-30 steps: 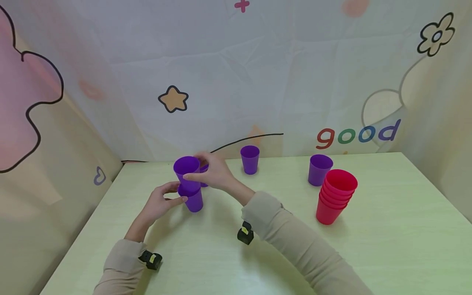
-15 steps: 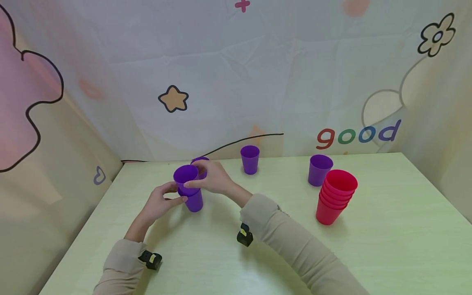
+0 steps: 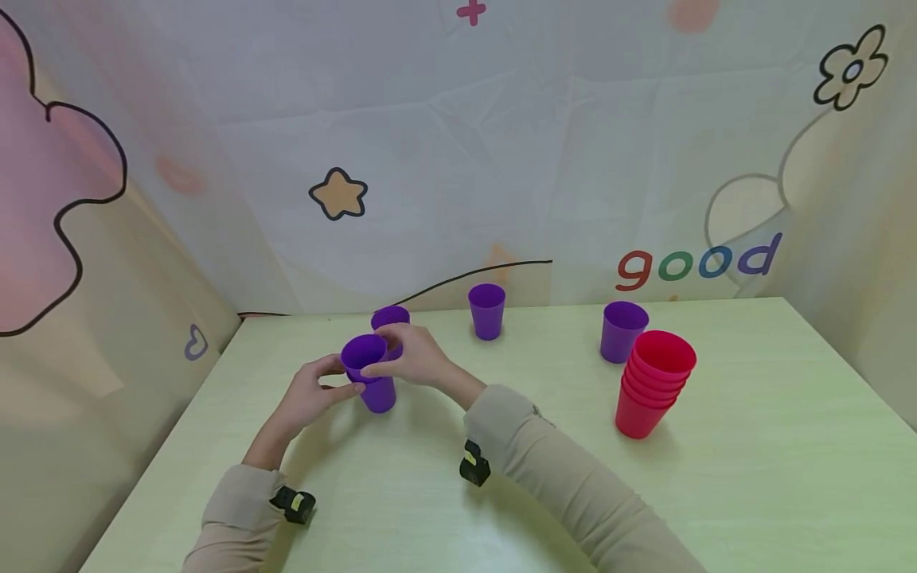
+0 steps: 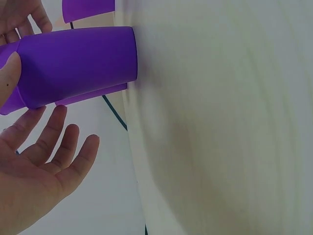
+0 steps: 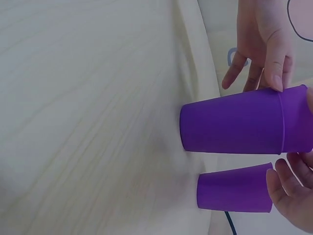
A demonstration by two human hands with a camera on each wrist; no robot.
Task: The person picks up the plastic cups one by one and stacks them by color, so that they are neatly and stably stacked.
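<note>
Two purple cups are at the left of the table, the upper cup (image 3: 362,348) sitting partly down inside the lower cup (image 3: 380,397). My left hand (image 3: 306,395) pinches the lower cup at its rim between thumb and index finger, the other fingers spread, as the left wrist view shows. From the other side my right hand (image 3: 421,355) grips the upper cup near its top, thumb in front. In the right wrist view the lower cup (image 5: 230,126) stands with its base on the table, and the upper cup (image 5: 296,120) sticks out past its rim.
Just behind the pair stands another purple cup (image 3: 390,316), partly hidden by my right hand. One more purple cup (image 3: 487,312) is near the back edge, another cup (image 3: 622,334) farther right. Beside that rises a slightly leaning stack of red cups (image 3: 645,394). A printed cloth (image 3: 458,159) hangs behind.
My right hand has moved down with the upper purple cup, sinking it into the lower one. The cup behind shows more now. My left hand has stayed in place.
</note>
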